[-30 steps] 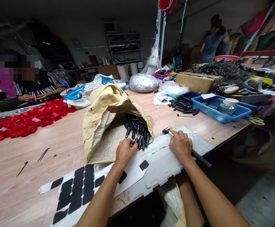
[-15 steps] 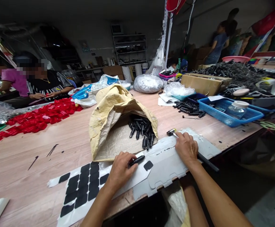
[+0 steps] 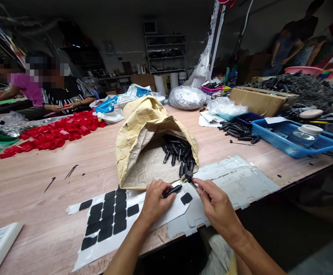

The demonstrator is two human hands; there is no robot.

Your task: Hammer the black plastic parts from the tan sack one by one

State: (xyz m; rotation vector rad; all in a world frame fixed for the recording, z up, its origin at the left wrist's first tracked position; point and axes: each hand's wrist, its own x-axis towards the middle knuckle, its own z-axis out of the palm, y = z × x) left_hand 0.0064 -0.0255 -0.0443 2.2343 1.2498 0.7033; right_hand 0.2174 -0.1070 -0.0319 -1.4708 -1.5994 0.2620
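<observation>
My left hand (image 3: 157, 200) is closed on a black tube-shaped piece (image 3: 174, 190), which it holds low over a white backing sheet. In my right hand (image 3: 216, 204) is a small hammer (image 3: 188, 176), gripped by its shaft, the dark head just beyond the tube's tip; I cannot tell if they touch. A single black rounded-square patch (image 3: 186, 198) lies between the hands. More such patches (image 3: 106, 215) sit in rows on the white sheet (image 3: 97, 258) at the left. Behind my hands, a yellow woven sack (image 3: 134, 126) gapes open, with many black pieces (image 3: 180, 151) inside.
A grey flat board (image 3: 232, 175) lies along the table's front edge. At the right stand a blue basket (image 3: 301, 152) with a jar and a cardboard box (image 3: 258, 101). Red wrapped items (image 3: 54, 131) are piled at the left, near two seated people. A white box (image 3: 4, 248) occupies the near left.
My right hand has brought the hammer leftward from the grey board to the tip of the black piece. The left hand still holds that piece. The view has shifted slightly.
</observation>
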